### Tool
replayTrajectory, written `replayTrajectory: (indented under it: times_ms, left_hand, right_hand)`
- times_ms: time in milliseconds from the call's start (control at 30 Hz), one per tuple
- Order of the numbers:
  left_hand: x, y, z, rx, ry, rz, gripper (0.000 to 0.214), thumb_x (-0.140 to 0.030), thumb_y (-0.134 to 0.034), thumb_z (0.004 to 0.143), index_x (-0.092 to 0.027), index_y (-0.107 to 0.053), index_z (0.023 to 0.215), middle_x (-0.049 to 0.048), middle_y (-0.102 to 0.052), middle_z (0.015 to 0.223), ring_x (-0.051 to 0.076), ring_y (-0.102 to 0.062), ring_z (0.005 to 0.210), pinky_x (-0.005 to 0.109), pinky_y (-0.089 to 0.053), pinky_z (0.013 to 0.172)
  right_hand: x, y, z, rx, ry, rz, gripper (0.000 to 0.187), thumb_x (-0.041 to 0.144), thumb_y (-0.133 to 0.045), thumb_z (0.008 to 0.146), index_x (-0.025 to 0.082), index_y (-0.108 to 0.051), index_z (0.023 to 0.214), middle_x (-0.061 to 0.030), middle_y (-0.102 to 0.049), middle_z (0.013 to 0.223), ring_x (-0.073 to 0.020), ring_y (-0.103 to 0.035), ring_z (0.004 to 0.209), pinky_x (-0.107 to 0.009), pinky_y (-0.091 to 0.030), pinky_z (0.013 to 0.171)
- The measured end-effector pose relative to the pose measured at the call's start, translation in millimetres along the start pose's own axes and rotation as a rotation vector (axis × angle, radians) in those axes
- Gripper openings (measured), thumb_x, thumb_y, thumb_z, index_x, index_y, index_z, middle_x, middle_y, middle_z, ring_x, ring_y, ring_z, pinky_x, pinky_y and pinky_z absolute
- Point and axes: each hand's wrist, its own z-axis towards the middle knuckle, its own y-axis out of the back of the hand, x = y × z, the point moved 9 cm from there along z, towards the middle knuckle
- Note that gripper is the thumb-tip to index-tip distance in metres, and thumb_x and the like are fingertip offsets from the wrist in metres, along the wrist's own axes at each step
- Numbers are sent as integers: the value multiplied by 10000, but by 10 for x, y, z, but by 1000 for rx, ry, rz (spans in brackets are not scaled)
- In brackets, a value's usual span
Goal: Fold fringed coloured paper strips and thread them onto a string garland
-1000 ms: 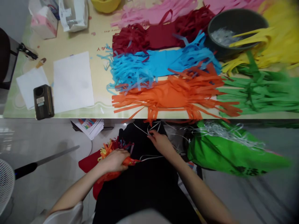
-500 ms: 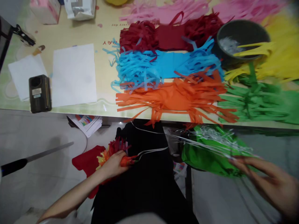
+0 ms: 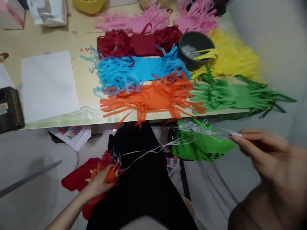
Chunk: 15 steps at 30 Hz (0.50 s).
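Over my lap, my left hand (image 3: 103, 180) is closed around a bundle of fringed fabric strips (image 3: 111, 175) in red, orange and yellow. A larger red piece (image 3: 76, 175) spreads out behind that hand. Thin white strings (image 3: 140, 152) run from the tip of the bundle rightward to a green plastic bag (image 3: 184, 148). More silvery white string (image 3: 194, 127) lies tangled on top of the bag. To the right, my right hand (image 3: 263, 147) pinches the white string between thumb and fingers.
Fringed fabric pieces in orange (image 3: 155, 95), blue (image 3: 146, 67), dark red (image 3: 145, 44), green (image 3: 242, 95), yellow (image 3: 235, 57) and pink (image 3: 141, 22) cover the table. A dark bowl (image 3: 196, 40), white paper (image 3: 49, 86) and a black device (image 3: 11, 110) are there too.
The view has shifted to the right. My right hand has moved up, still pinching string, and the strings to the bundle now hang more slackly. My left hand keeps its grip on the bundle.
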Motion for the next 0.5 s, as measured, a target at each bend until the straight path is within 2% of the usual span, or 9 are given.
replayTrajectory:
  times_ms: [67, 100, 167, 233, 267, 300, 367, 433, 500]
  left_hand:
    - [-43, 41, 58, -71, -28, 6, 555, -268, -650, 764, -222, -537, 1305, 105, -573, 1370, 310, -517, 1281, 477, -368, 1111]
    - [-102, 50, 80, -86, -64, 0, 486, -266, -645, 770, -220, -579, 1249, 100, -603, 1328, 302, -542, 1251, 471, -385, 1098]
    - [-214, 71, 100, -102, -117, -22, 384, -265, -623, 790, -223, -622, 1172, 85, -652, 1242, 280, -590, 1176, 451, -428, 1060]
    - [-269, 106, 84, -117, -134, -24, 369, -244, -619, 783, -223, -635, 1151, 86, -660, 1214, 276, -601, 1152, 447, -447, 1041]
    - [-277, 125, 65, -125, -146, -14, 394, -218, -624, 763, -221, -636, 1157, 94, -646, 1242, 283, -586, 1178, 453, -441, 1050]
    - [-270, 150, 41, -135, -160, 2, 425, -192, -626, 743, -220, -636, 1168, 102, -624, 1283, 292, -561, 1219, 463, -426, 1068]
    - [-202, 234, -18, -177, -175, 37, 474, -169, -632, 719, -221, -633, 1191, 115, -591, 1338, 310, -521, 1274, 494, -393, 1100]
    - [-79, 395, -87, -264, -149, 58, 471, -217, -647, 731, -218, -628, 1202, 125, -605, 1323, 328, -533, 1265, 523, -387, 1102]
    - [11, 593, -164, -353, -116, 58, 453, -310, -649, 767, -200, -617, 1205, 137, -635, 1273, 335, -572, 1218, 525, -415, 1078]
  right_hand:
    - [270, -147, 87, -38, -30, 137, 220, 480, -640, 817, 263, -611, 801, -93, -627, 900, -246, -593, 774, -404, -445, 689]
    - [363, -328, 126, 3, -56, 194, 241, 488, -660, 792, 250, -620, 779, -81, -642, 860, -212, -579, 684, -370, -442, 636]
    - [506, -876, 166, 172, -85, 296, 278, 501, -643, 785, 223, -630, 791, -78, -666, 846, -175, -550, 589, -334, -441, 583]
    - [600, -1488, 141, 318, -67, 340, 279, 486, -623, 790, 207, -630, 787, -72, -680, 819, -181, -582, 623, -322, -469, 619]
    - [641, -1865, 66, 481, -57, 369, 256, 455, -585, 817, 201, -617, 808, -75, -683, 847, -187, -604, 684, -321, -480, 670]
    - [657, -2163, -8, 578, -50, 388, 251, 443, -564, 827, 197, -603, 794, -64, -678, 795, -181, -607, 662, -313, -484, 659]
    - [665, -2619, -191, 753, -35, 428, 243, 429, -550, 838, 195, -582, 783, -31, -654, 692, -164, -602, 607, -288, -486, 614]
    - [648, -2858, -387, 911, -26, 476, 273, 455, -556, 839, 193, -557, 767, -8, -632, 631, -148, -595, 559, -265, -487, 568]
    - [617, -2912, -567, 1063, -29, 531, 328, 508, -563, 831, 188, -536, 762, -9, -644, 642, -143, -610, 561, -257, -500, 555]
